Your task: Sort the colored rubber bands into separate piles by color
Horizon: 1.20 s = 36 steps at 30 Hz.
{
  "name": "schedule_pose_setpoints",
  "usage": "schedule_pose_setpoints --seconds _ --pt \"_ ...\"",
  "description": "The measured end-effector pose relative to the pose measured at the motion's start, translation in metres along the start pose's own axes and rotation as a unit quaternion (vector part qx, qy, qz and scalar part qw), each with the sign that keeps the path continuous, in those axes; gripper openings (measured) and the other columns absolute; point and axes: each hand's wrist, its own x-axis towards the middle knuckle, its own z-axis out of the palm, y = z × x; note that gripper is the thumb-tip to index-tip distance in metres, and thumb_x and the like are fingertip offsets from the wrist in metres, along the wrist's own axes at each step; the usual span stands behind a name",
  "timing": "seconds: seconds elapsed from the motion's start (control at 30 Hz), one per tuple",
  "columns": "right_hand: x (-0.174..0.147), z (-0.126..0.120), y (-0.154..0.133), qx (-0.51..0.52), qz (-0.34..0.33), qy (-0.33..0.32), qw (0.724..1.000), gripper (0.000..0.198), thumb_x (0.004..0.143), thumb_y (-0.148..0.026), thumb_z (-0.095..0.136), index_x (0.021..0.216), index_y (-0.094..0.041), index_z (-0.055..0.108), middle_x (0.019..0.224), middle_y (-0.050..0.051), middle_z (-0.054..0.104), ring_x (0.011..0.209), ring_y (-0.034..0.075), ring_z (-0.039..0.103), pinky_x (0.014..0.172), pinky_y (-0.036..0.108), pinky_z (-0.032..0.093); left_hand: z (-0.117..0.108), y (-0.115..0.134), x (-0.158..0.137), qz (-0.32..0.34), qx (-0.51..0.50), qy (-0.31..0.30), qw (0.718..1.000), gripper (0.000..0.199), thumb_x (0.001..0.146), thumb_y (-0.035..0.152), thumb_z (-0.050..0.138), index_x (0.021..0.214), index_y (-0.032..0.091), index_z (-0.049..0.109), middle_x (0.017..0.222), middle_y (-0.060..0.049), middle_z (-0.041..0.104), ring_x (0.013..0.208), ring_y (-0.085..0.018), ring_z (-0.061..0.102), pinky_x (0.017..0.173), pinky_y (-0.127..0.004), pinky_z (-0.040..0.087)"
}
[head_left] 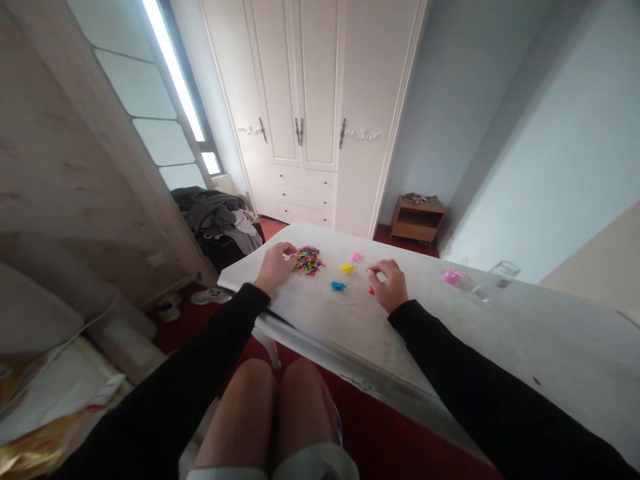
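Observation:
A mixed pile of small multicoloured pieces (309, 261) lies on the white table (340, 320); they are too small to name. My left hand (277, 268) is at the pile's left edge, thumb and fingertips pinched together. Right of the pile sit small single-colour heaps: a pink heap (357, 256), a yellow heap (348, 269) and a blue heap (339, 286). My right hand (390, 285) is over a red heap (371, 291), partly hiding it. Its thumb and forefinger meet in a pinch; whatever is between them is too small to make out.
Farther right on the table lie a clear jar (497, 277) on its side and a pink object (452, 277). Beyond the table stand a white wardrobe (320, 87) and a low brown cabinet (419, 219). Dark clothes (215, 213) are heaped beyond the table's left end.

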Motion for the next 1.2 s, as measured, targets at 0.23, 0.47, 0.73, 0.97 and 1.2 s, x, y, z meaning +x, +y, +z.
schedule_pose_setpoints --seconds 0.23,0.47,0.73,0.97,1.2 --pt "-0.006 -0.005 0.010 0.040 0.100 0.021 0.994 0.015 0.080 -0.031 0.059 0.070 -0.025 0.068 0.076 0.006 0.071 0.082 0.026 0.065 0.084 0.043 0.055 0.020 0.012 -0.028 0.030 0.050 -0.006 0.998 0.016 0.084 0.014 0.062 0.098 0.022 0.065 0.110 -0.012 0.069 0.115 -0.031 0.064 0.103 -0.044 0.053" --pt "-0.006 -0.003 0.012 0.052 0.107 -0.004 0.993 0.021 0.078 -0.038 0.059 0.072 -0.023 0.071 0.077 0.006 0.070 0.080 0.025 0.066 0.084 0.042 0.053 0.019 0.018 -0.030 0.055 0.093 -0.027 0.994 0.009 0.087 0.016 0.061 0.092 0.022 0.064 0.107 -0.013 0.067 0.114 -0.032 0.062 0.104 -0.044 0.051" --pt "-0.006 -0.001 0.014 0.044 0.113 -0.016 0.992 0.023 0.075 -0.040 0.059 0.072 -0.022 0.073 0.075 0.006 0.067 0.074 0.024 0.062 0.079 0.041 0.052 0.019 0.019 -0.031 0.060 0.117 -0.039 0.991 0.014 0.090 0.016 0.061 0.102 0.020 0.066 0.112 -0.015 0.068 0.115 -0.032 0.063 0.101 -0.044 0.052" --pt "-0.006 -0.005 0.014 0.005 0.125 0.012 0.992 0.022 0.072 -0.038 0.059 0.067 -0.021 0.071 0.069 0.004 0.063 0.069 0.022 0.057 0.076 0.038 0.050 0.020 0.022 -0.034 0.067 0.112 -0.035 0.991 0.017 0.092 0.016 0.060 0.106 0.018 0.070 0.114 -0.014 0.068 0.116 -0.030 0.063 0.102 -0.042 0.051" --pt "-0.011 -0.014 0.010 -0.018 0.112 0.038 0.993 0.015 0.071 -0.032 0.060 0.064 -0.022 0.068 0.068 0.004 0.063 0.071 0.022 0.058 0.077 0.038 0.051 0.022 0.020 -0.033 0.097 0.093 -0.042 0.990 0.028 0.093 0.020 0.063 0.117 0.020 0.077 0.118 -0.012 0.068 0.117 -0.028 0.064 0.102 -0.040 0.051"
